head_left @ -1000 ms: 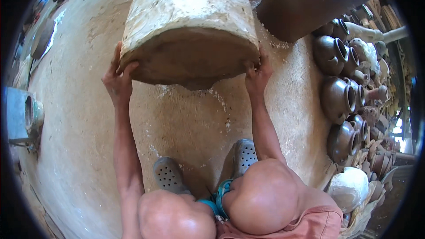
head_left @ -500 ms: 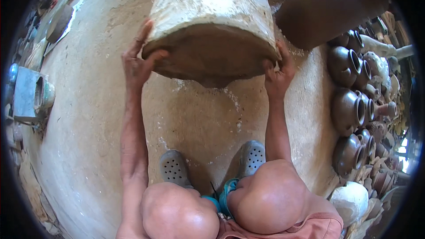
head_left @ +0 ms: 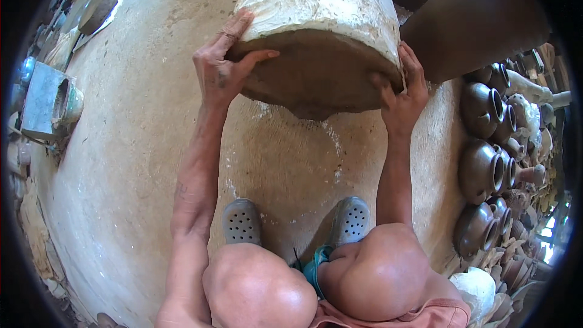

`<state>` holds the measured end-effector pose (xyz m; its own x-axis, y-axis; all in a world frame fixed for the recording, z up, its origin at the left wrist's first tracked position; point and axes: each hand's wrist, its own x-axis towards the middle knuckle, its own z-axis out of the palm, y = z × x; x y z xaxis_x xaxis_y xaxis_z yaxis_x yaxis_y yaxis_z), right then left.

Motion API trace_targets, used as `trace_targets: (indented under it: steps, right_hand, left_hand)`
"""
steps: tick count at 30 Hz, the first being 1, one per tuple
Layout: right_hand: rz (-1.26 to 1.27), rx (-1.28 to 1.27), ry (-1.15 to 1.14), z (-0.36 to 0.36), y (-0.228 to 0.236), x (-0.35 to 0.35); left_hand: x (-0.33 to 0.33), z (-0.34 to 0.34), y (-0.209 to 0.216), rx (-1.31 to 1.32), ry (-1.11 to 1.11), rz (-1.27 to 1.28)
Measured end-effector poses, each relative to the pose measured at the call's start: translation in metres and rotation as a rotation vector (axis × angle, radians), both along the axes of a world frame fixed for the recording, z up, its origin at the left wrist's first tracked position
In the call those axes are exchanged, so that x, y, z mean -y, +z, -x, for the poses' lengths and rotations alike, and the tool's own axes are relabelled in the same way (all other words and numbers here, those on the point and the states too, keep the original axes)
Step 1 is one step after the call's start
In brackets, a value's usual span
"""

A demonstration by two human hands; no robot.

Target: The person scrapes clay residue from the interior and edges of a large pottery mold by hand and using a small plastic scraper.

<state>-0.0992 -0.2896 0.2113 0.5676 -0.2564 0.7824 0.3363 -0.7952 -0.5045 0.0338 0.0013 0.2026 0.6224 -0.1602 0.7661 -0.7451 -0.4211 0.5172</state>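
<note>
A large whitish plaster mould (head_left: 322, 0), shaped like a tapering cylinder, lies tilted in front of me. Its near end is a dark brown clay face (head_left: 303, 70), with an uneven lump hanging from the lower edge. My left hand (head_left: 221, 64) grips the left rim, fingers over the white side and thumb laid on the brown face. On the right rim, my right hand (head_left: 408, 94) has its fingers along the outer side and its thumb against the brown face. The far end of the mould is cut off by the picture's top edge.
Beyond the mould at right stands a big dark brown cylinder (head_left: 480, 21). Several dark round pots (head_left: 481, 167) line the right side, near a white lump (head_left: 475, 288). A blue-grey box (head_left: 42, 100) sits at left. My clogs (head_left: 241, 222) rest on the floor below.
The mould and both hands have shifted a little to the right in the picture. My left thumb reaches farther across the brown face. The whole view has also moved slightly.
</note>
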Motion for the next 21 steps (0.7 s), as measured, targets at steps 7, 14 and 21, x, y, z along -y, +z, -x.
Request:
trace_targets:
  steps: [7, 14, 21]
  right_hand:
    - [0.125, -0.073, 0.001, -0.003, 0.018, -0.001]
    - [0.113, -0.050, -0.002, -0.004, 0.021, 0.001]
    - [0.118, -0.063, -0.011, -0.003, 0.020, -0.003]
  left_hand:
    - [0.008, 0.003, 0.007, 0.046, 0.010, -0.038]
    - [0.017, 0.005, 0.025, 0.132, -0.010, -0.069]
    - [0.015, -0.004, 0.020, 0.032, -0.069, -0.044]
